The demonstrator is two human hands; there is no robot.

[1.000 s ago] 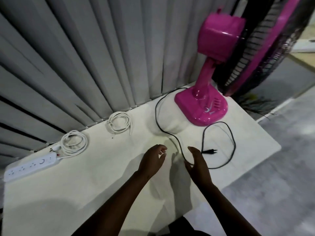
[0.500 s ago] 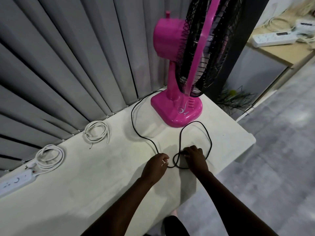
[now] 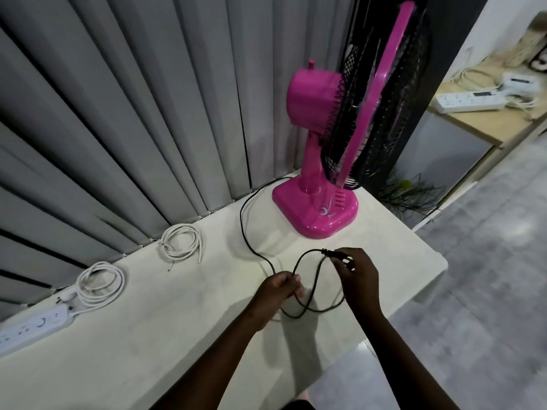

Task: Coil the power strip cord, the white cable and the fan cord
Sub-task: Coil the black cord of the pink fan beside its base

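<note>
A pink fan (image 3: 318,184) stands at the back right of the white table (image 3: 148,335). Its black cord (image 3: 247,232) runs from behind the base, curves forward and reaches my hands. My left hand (image 3: 276,290) grips the cord where a loop crosses. My right hand (image 3: 356,276) pinches the plug end, lifted above the table, with a loop hanging between the hands. The white cable (image 3: 182,242) lies coiled near the curtain. The power strip (image 3: 32,327) lies at the left with its white cord (image 3: 100,284) coiled beside it.
Grey curtains (image 3: 133,113) hang right behind the table. The table's right edge drops to a grey floor (image 3: 473,306). A wooden shelf (image 3: 485,119) at the far right holds another power strip and cables. A dark plant (image 3: 405,192) sits behind the fan.
Both hands have taken the fan cord off the table. My right hand lifted the plug end and a loop now hangs between the hands. The view shifted right.
</note>
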